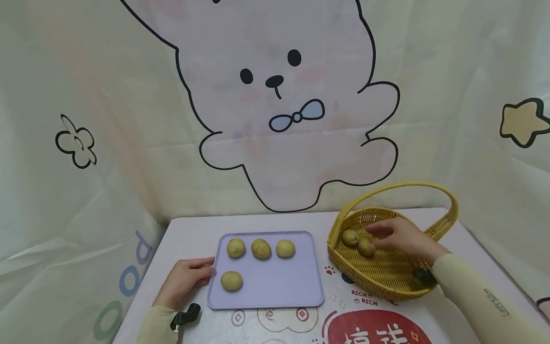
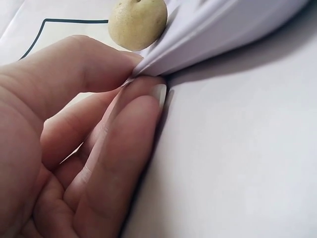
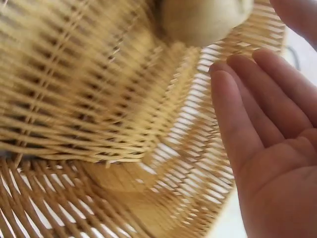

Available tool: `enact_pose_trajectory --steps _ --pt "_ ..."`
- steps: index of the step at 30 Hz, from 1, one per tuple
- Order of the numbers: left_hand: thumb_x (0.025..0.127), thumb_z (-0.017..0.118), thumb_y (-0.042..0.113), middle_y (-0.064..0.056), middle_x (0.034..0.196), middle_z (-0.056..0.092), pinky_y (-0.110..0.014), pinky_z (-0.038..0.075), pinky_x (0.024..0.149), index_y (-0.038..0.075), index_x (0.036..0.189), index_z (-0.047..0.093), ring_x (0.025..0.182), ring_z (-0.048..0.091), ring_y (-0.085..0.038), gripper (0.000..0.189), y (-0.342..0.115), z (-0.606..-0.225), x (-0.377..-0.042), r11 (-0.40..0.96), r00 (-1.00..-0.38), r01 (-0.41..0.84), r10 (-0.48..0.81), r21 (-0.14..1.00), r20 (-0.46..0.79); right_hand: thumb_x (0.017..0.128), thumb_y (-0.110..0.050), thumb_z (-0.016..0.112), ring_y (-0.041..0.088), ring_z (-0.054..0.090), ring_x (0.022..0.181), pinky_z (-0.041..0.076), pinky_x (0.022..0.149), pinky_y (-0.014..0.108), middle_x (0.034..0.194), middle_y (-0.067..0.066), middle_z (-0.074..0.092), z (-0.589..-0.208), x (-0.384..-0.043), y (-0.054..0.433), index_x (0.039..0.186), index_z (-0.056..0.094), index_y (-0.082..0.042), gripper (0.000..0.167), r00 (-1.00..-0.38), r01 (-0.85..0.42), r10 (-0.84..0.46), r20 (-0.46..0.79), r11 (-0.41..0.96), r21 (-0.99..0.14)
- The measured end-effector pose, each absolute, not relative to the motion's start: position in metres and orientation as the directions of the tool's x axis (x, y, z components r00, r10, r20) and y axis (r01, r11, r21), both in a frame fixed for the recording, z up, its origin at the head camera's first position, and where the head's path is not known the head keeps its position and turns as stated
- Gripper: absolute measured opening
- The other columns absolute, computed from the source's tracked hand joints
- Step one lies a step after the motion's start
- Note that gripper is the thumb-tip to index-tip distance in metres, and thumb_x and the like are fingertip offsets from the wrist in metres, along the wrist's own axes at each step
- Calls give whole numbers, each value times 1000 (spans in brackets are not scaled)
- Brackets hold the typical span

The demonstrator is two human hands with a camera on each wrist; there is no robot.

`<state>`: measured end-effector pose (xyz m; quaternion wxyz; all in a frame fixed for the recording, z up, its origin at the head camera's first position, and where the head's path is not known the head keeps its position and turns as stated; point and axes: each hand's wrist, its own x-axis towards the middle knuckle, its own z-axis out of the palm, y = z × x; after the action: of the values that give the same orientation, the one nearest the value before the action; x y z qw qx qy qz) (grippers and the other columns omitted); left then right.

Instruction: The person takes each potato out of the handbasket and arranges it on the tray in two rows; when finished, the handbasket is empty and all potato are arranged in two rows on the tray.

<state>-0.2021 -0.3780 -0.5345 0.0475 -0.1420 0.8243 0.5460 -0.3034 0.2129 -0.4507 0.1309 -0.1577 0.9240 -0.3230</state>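
Note:
A lavender tray [image 1: 283,286] lies on the table, its left edge pinched by my left hand [image 1: 186,281] with the thumb above and fingertips below the rim. Three potatoes [image 1: 261,249] form a row at the tray's back, and another potato [image 1: 231,281] sits at the front left. To the right stands a yellow wicker basket [image 1: 365,277] with two potatoes [image 1: 350,237] side by side in it. My right hand [image 1: 399,236] reaches inside, thumb near the closer potato [image 1: 365,247]. In the right wrist view its fingers are extended, apart from a potato [image 3: 205,20].
The basket's tall arched handle [image 1: 412,184] rises over my right hand. A printed cloth with a red patch [image 1: 374,327] covers the table. Behind the table hangs a curtain [image 1: 283,162] with a cartoon animal. Each wrist wears a black device [image 1: 189,314].

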Motion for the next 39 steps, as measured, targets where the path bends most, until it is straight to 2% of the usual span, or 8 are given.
enact_pose_trajectory --steps 6,18,26,32,34,39 --pt "88 89 19 -14 125 79 -22 63 76 6 132 77 90 73 -9 47 -376 -536 -200 330 -954 -291 -172 898 -246 91 -38 88 39 68 130 52 111 65 138 17 74 -464 -309 221 141 70 -3 64 -901 -204 -396 -177 747 -633" --pt "88 88 18 -15 130 78 -22 63 76 5 133 77 92 74 -9 47 -374 -538 -203 328 -952 -295 -181 897 -247 87 -40 90 29 70 122 57 102 50 131 11 78 -472 -313 220 137 74 -5 62 -903 -194 -385 -193 763 -616" --pt "89 88 17 -15 126 79 -22 63 75 4 133 77 90 73 -10 47 -374 -539 -204 328 -955 -283 -182 901 -234 86 -41 91 30 69 121 55 102 56 129 10 79 -475 -316 216 133 76 -6 61 -915 -199 -358 -184 800 -566" --pt "88 89 18 -13 122 80 -22 62 74 5 133 77 88 72 -9 48 -374 -539 -205 327 -955 -286 -179 901 -238 87 -43 90 24 67 113 54 96 44 126 7 80 -470 -315 220 131 78 -9 57 -915 -225 -371 -162 799 -558" --pt "88 89 18 -14 126 79 -21 63 75 5 133 77 90 73 -9 48 -375 -538 -205 336 -955 -284 -178 898 -236 88 -45 89 26 66 116 55 99 47 128 7 79 -466 -314 222 132 78 -10 57 -918 -219 -364 -157 796 -565" --pt "88 89 20 -13 128 79 -21 63 77 8 132 78 91 74 -9 48 -379 -535 -203 342 -949 -303 -191 890 -250 92 -52 84 37 63 130 52 107 64 134 12 76 -452 -307 224 138 74 -10 63 -931 -185 -334 -147 780 -598"
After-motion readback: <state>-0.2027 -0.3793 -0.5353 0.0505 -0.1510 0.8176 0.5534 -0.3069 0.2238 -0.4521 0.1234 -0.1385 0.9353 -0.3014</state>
